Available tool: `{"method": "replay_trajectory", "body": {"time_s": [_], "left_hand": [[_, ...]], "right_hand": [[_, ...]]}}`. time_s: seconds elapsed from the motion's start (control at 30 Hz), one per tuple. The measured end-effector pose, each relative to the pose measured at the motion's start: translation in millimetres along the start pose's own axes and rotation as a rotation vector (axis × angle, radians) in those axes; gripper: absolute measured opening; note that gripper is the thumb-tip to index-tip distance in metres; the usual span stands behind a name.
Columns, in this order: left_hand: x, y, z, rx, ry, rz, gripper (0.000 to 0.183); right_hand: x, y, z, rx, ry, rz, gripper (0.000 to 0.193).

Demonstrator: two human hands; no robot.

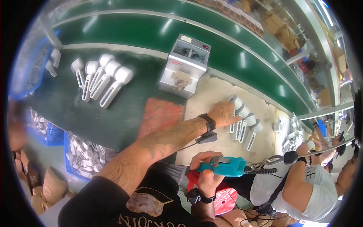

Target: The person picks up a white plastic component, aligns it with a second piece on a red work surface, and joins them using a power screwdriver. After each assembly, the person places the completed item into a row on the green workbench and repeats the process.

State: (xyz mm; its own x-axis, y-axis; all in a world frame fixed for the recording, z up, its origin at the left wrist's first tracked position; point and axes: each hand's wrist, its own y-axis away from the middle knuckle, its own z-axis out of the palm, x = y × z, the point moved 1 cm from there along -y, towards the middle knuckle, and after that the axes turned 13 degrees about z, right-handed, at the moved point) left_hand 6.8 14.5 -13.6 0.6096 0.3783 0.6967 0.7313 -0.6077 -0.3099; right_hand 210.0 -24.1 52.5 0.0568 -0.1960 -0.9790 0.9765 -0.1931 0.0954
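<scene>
My left hand reaches across the bench to a row of white round-headed handles. Its fingers and thumb close on the leftmost white handle, which they partly cover. Right beside it lie several more white handles, with long slots along their grips. Nearer my body, my right hand is wrapped round a teal electric screwdriver, held sideways. A hook and a dark coiled cable are at the screwdriver's right end. Its tip is hidden by my hand.
A grey screw feeder stands at the back middle, near a red mat. Several white handles lie at the left. Blue crates with white parts stand below. A co-worker is close by on the right.
</scene>
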Motion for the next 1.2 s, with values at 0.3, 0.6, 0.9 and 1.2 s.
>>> {"method": "replay_trajectory", "body": {"time_s": [0.3, 0.6, 0.9, 1.2], "left_hand": [[-32.7, 11.8, -13.0, 0.032, 0.018, -0.064, 0.050], [-11.5, 136.5, -140.6, 0.170, 0.099, 0.231, 0.019], [-39.4, 180.0, -166.5, 0.179, -0.103, 0.354, 0.029], [-66.2, 170.9, -170.1, 0.050, -0.098, 0.307, 0.032]], "right_hand": [[2.3, -6.9, -4.5, 0.087, 0.130, -0.031, 0.073], [38.8, -55.7, -18.9, 0.175, 0.191, -0.137, 0.073], [18.0, -76.7, 20.7, 0.134, 0.169, -0.147, 0.064], [-23.1, -127.7, 71.8, 0.016, 0.073, -0.403, 0.061]]}}
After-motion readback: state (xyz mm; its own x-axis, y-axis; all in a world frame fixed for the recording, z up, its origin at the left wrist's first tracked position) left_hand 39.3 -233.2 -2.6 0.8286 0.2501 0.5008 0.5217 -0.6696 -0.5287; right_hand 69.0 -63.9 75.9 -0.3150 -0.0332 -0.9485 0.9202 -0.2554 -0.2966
